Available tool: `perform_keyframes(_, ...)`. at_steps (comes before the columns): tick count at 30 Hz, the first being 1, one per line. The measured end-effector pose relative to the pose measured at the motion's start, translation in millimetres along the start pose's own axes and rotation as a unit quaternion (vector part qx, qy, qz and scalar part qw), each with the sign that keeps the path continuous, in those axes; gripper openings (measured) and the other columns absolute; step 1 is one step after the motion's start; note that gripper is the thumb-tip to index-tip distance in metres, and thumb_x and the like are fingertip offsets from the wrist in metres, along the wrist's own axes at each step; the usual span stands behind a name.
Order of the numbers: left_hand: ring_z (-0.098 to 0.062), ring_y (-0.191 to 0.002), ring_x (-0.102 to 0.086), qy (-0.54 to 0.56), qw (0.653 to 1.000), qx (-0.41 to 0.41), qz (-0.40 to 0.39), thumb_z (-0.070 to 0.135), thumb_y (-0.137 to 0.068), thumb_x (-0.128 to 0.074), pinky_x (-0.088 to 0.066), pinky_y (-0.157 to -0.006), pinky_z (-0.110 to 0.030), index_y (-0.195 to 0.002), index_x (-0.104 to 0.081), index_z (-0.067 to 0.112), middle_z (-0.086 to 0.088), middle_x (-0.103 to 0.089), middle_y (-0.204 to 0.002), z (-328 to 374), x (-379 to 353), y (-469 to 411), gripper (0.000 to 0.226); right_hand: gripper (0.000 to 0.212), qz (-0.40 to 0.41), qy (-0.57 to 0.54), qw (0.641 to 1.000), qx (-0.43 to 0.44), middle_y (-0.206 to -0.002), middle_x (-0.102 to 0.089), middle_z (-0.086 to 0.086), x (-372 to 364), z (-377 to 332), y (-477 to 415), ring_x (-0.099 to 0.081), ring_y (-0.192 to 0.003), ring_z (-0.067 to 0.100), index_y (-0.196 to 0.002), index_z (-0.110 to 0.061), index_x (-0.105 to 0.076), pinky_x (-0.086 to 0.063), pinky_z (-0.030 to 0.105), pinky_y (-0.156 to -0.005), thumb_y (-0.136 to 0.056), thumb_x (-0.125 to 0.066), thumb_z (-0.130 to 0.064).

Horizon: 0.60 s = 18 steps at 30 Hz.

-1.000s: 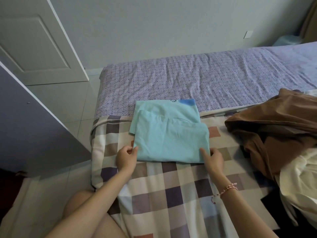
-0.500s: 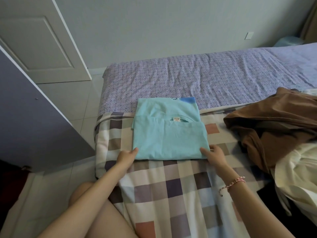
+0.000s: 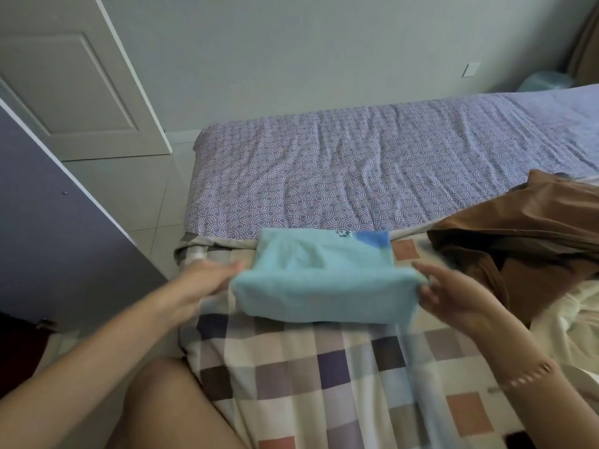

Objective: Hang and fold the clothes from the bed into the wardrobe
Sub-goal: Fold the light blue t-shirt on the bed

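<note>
A light blue folded shirt (image 3: 324, 277) lies on the checked blanket (image 3: 324, 377) of the bed. Its near half is lifted off the blanket and turned up toward its far edge. My left hand (image 3: 210, 277) grips the shirt's near left corner. My right hand (image 3: 453, 293) holds the near right corner, fingers curled around the fabric. Both hands are blurred by motion. The wardrobe's grey-blue door (image 3: 58, 228) stands open at the left.
A brown garment (image 3: 518, 241) is heaped at the right of the bed, with cream fabric (image 3: 570, 319) below it. The purple patterned sheet (image 3: 356, 176) covers the far bed. A white room door (image 3: 77, 76) stands at back left. My bare knee (image 3: 168, 406) is at the bed's edge.
Both hands slid under the shirt's near edge, took hold of its corners and lifted that edge up and away from me. The view has tilted slightly.
</note>
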<state>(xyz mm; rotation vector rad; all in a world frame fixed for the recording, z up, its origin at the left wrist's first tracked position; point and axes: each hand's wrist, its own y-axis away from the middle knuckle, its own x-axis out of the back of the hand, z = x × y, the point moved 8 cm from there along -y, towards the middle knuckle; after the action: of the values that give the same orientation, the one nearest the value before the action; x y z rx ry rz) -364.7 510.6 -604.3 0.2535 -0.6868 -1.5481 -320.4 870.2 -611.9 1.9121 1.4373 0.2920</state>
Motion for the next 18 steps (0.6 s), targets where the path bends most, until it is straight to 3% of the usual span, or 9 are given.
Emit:
perform_keyframes(3,-0.014,-0.069,-0.059,0.169,0.983,-0.02,0.065,0.023,-0.09,-0.059,-0.047,-0.064,-0.025,-0.072,-0.06,0.015,0.005,-0.067,-0.061,42.3,-13.1,-50.6,0.02,0.008,0.079,-0.002,0.99,0.113,-0.075,-0.05,0.003,-22.1,-45.2,-48.2,-0.051,-0.035,0.007,-0.098,-0.013,-0.054,-0.038,0.013,-0.034,-0.091,-0.056,-0.017)
perform_keyframes(5,-0.022,-0.08,-0.06,0.177,0.976,-0.055,0.113,0.027,-0.092,-0.057,-0.048,-0.073,-0.032,-0.077,-0.062,0.013,-0.007,-0.069,-0.083,47.4,-17.9,-84.6,0.021,0.04,0.114,0.14,0.962,0.205,-0.094,-0.053,0.005,-36.6,-58.8,-75.5,-0.062,-0.063,0.019,-0.119,-0.016,-0.047,-0.05,0.022,-0.057,-0.085,-0.061,-0.033)
perform_keyframes(6,-0.025,-0.089,-0.061,0.124,0.981,-0.071,0.132,0.03,-0.091,-0.057,-0.047,-0.08,-0.033,-0.087,-0.065,0.01,-0.013,-0.068,-0.097,41.7,-23.9,-94.9,0.021,0.057,0.136,0.282,0.92,0.234,-0.106,-0.054,0.009,-45.1,-54.1,-88.9,-0.062,-0.086,0.027,-0.13,-0.016,-0.042,-0.049,0.032,-0.075,-0.082,-0.062,-0.04)
perform_keyframes(7,-0.028,-0.099,-0.061,0.056,0.985,-0.082,0.139,0.033,-0.09,-0.058,-0.045,-0.082,-0.032,-0.1,-0.064,0.008,-0.015,-0.066,-0.107,32.7,-33.8,-104.2,0.027,0.064,0.158,0.428,0.855,0.247,-0.12,-0.053,0.013,-56.1,-43.9,-102.3,-0.056,-0.104,0.033,-0.137,-0.014,-0.037,-0.043,0.038,-0.089,-0.083,-0.06,-0.04)
perform_keyframes(9,-0.033,-0.106,-0.058,-0.089,0.979,-0.092,0.161,0.039,-0.086,-0.058,-0.043,-0.08,-0.034,-0.114,-0.057,0.007,-0.015,-0.062,-0.113,9.6,-53.3,-108.3,0.042,0.056,0.211,0.597,0.715,0.295,-0.133,-0.047,0.018,-70.7,-14.8,-115.3,-0.047,-0.117,0.038,-0.14,-0.012,-0.038,-0.031,0.043,-0.097,-0.09,-0.045,-0.037)
perform_keyframes(10,-0.034,-0.106,-0.056,-0.161,0.962,-0.104,0.196,0.039,-0.089,-0.055,-0.042,-0.079,-0.036,-0.116,-0.053,0.008,-0.015,-0.059,-0.115,3.8,-57.1,-105.9,0.042,0.055,0.216,0.618,0.69,0.309,-0.134,-0.047,0.02,-75.5,-0.4,-118.2,-0.047,-0.117,0.04,-0.138,-0.011,-0.041,-0.027,0.044,-0.097,-0.09,-0.037,-0.038)
perform_keyframes(13,-0.036,-0.104,-0.054,-0.276,0.903,-0.169,0.282,0.027,-0.097,-0.043,-0.04,-0.074,-0.039,-0.12,-0.05,0.007,-0.013,-0.055,-0.12,12.5,-62.4,-96.6,0.031,0.063,0.241,0.614,0.683,0.313,-0.136,-0.048,0.021,-77.1,17.1,-124.5,-0.05,-0.116,0.039,-0.139,-0.01,-0.042,-0.02,0.039,-0.096,-0.089,-0.022,-0.043)
perform_keyframes(16,-0.038,-0.101,-0.055,-0.287,0.887,-0.213,0.294,0.021,-0.098,-0.043,-0.04,-0.072,-0.04,-0.121,-0.052,0.004,-0.013,-0.055,-0.122,17.9,-63.9,-106.7,0.03,0.062,0.261,0.624,0.663,0.321,-0.137,-0.043,0.015,-62.7,8.7,-135.3,-0.045,-0.117,0.036,-0.141,-0.016,-0.036,-0.021,0.04,-0.095,-0.091,-0.026,-0.05)
perform_keyframes(18,-0.038,-0.101,-0.057,-0.284,0.889,-0.196,0.299,0.023,-0.096,-0.048,-0.043,-0.072,-0.041,-0.125,-0.049,0.005,-0.013,-0.057,-0.121,9.1,-62.6,-114.8,0.035,0.059,0.296,0.589,0.701,0.272,-0.138,-0.035,0.015,-37.7,2.1,-146.4,-0.035,-0.125,0.035,-0.139,-0.02,-0.035,-0.022,0.043,-0.1,-0.092,-0.033,-0.055)
